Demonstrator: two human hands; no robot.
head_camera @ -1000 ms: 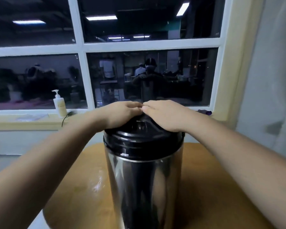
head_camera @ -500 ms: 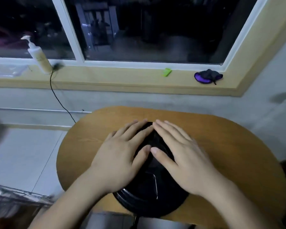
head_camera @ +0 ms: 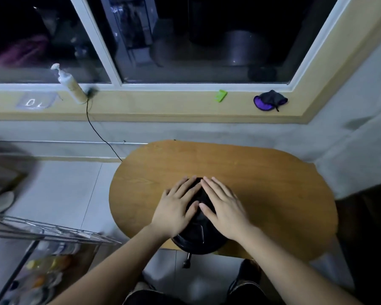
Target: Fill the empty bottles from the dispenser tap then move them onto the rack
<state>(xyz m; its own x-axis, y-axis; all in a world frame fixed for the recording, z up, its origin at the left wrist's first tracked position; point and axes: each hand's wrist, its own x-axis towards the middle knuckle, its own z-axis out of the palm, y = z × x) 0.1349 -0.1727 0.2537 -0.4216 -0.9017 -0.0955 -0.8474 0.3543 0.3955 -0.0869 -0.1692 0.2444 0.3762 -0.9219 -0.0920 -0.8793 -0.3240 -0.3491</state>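
Pressing both palms on the dispenser lid (head_camera: 198,241), with no filling under way as far as the view shows.

The left hand (head_camera: 176,210) and right hand (head_camera: 224,210) lie flat side by side on the black lid, fingers straight and gripping nothing. The dispenser stands at the near edge of the wooden table (head_camera: 273,172), and its tap (head_camera: 187,259) hangs over that edge with no bottle beneath it. The wire rack (head_camera: 53,231) stands down to the left, well apart from the tap. Blurred bottles (head_camera: 46,265) sit on its lower shelf, too smeared to tell whether they are full or empty. By my judgement nearly everything remains: fetching a bottle, filling it and racking it.
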